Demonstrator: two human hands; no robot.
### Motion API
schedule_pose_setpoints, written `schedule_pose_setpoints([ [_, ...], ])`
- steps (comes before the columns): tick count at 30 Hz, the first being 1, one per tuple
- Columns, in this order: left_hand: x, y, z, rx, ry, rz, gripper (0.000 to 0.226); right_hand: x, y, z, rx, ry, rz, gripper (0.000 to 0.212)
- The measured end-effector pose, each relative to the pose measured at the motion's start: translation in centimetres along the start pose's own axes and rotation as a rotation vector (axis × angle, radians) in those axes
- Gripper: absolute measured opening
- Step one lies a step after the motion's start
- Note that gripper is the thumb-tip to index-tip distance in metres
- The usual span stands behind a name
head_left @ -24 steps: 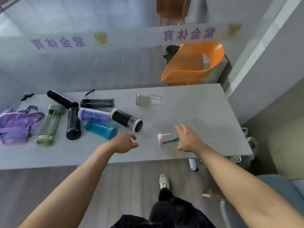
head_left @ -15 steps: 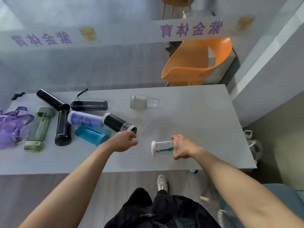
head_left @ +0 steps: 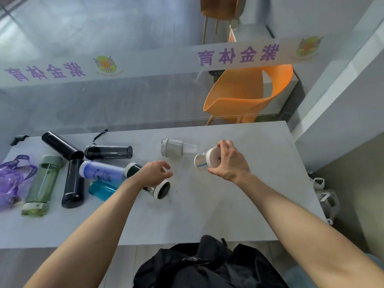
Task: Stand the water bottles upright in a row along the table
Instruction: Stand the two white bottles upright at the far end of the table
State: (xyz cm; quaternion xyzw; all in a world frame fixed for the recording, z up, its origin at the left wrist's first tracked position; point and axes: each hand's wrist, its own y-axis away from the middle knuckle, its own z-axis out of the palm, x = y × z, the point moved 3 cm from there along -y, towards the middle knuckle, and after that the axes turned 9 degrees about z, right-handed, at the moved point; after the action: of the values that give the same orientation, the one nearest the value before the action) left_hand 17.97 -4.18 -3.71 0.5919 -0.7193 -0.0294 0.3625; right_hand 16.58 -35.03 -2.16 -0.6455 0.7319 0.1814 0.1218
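Single head-worn wide-angle view, looking forward and steeply down from the near edge of the grey table [head_left: 239, 204]. Both forearms enter from below; glass partition [head_left: 104, 96] beyond the far edge. Close range.

Nine bottles total, none upright. I had the clear bottle with the white lid [head_left: 204, 160] tilted in my right hand [head_left: 228, 163], lid toward me. The grey-capped clear one [head_left: 176, 148] lay on its side just behind it. The rest lay in a heap on the left of the worktop [head_left: 239, 204]: the black bottle with the white-rimmed end [head_left: 161, 189] under my left hand [head_left: 154, 173], a teal one [head_left: 101, 190], a purple one [head_left: 101, 172], a smoky strap bottle [head_left: 109, 152], two black flasks [head_left: 73, 183] [head_left: 60, 145] and a green one [head_left: 42, 186].
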Motion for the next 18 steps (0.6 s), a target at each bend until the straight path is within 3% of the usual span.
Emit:
schedule_pose_setpoints([
  [6,-0.3,-2.2,-0.4,-0.022,0.013,-0.018,0.038,-0.7,-2.6,0.8,0.034,0.099,-0.072,0.074],
  [13,-1.2,-3.7,-0.6,-0.033,0.003,-0.02,0.037,1.2,-2.2,3.7,0.034,-0.053,-0.044,0.126],
  [18,-1.4,-4.6,-0.5,0.016,0.022,-0.063,0.033,4.0,0.5,5.5,0.057,-0.365,0.217,0.144],
])
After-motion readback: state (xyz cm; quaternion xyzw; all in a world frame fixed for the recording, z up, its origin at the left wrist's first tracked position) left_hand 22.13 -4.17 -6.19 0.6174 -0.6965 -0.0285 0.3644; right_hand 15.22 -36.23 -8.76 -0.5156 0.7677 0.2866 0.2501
